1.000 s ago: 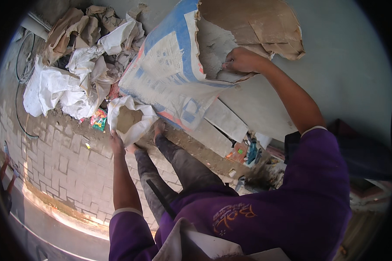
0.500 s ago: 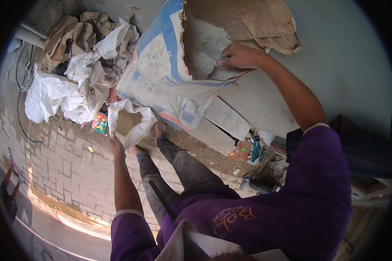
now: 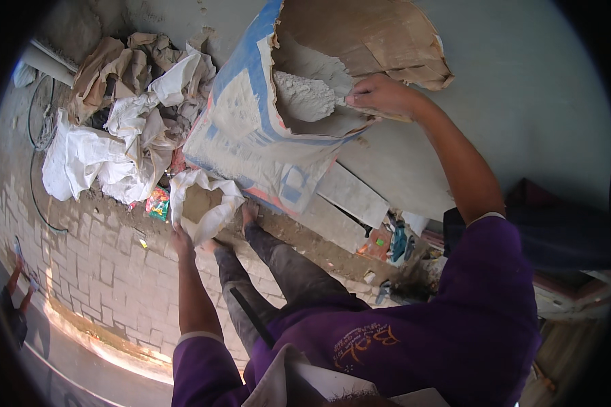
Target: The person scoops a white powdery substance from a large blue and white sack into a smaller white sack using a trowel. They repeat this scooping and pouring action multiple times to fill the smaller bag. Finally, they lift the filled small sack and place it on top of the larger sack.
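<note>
Though dirty, paving (image 3: 115, 278) near wall (image 3: 529, 115)

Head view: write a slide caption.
Left hand holding a white sack, right hand at an open bag of grey powder.

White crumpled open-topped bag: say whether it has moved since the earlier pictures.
No: the bag remains just right of the shiny red-and-green packet, with no visible shift.
</note>
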`<state>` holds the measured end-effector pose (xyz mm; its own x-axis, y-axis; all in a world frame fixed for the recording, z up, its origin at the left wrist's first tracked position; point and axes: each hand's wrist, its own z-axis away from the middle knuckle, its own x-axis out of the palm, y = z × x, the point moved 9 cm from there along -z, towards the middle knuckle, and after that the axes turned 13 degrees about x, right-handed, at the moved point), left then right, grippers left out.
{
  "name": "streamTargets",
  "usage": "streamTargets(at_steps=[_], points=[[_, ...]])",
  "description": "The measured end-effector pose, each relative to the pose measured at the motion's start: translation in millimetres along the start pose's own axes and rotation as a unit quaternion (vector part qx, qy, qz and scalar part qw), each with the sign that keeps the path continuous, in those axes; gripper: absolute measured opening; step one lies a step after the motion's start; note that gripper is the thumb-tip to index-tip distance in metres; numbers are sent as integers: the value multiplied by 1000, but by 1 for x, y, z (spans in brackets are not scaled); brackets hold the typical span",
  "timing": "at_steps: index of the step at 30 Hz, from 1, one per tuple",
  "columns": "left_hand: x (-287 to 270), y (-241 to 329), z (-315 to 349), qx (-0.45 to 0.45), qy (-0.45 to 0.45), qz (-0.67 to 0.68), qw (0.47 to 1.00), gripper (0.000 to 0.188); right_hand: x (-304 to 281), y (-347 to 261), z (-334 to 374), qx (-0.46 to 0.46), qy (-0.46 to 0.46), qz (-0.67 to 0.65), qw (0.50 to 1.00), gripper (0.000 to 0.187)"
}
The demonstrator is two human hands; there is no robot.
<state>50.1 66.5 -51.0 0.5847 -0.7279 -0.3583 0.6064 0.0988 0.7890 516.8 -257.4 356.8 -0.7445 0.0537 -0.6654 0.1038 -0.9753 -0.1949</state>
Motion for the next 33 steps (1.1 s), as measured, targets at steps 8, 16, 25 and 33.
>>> streamTargets(at_steps=[8, 16, 25, 33], points=[[6, -4, -3, 4, -13, 2, 1000, 65, -15, 30, 35, 108, 27, -191, 975, 32], [3, -7, -9, 37, -19, -1, 999, 67, -9, 41, 62, 117, 50, -284, 950, 33], [8, -3, -11, 41, -24, -41, 998, 70, -20, 40, 105, 124, 72, -279, 950, 34], [1, -18, -20, 72, -17, 2, 997, 71, -14, 0, 144, 89, 87, -235, 964, 36]])
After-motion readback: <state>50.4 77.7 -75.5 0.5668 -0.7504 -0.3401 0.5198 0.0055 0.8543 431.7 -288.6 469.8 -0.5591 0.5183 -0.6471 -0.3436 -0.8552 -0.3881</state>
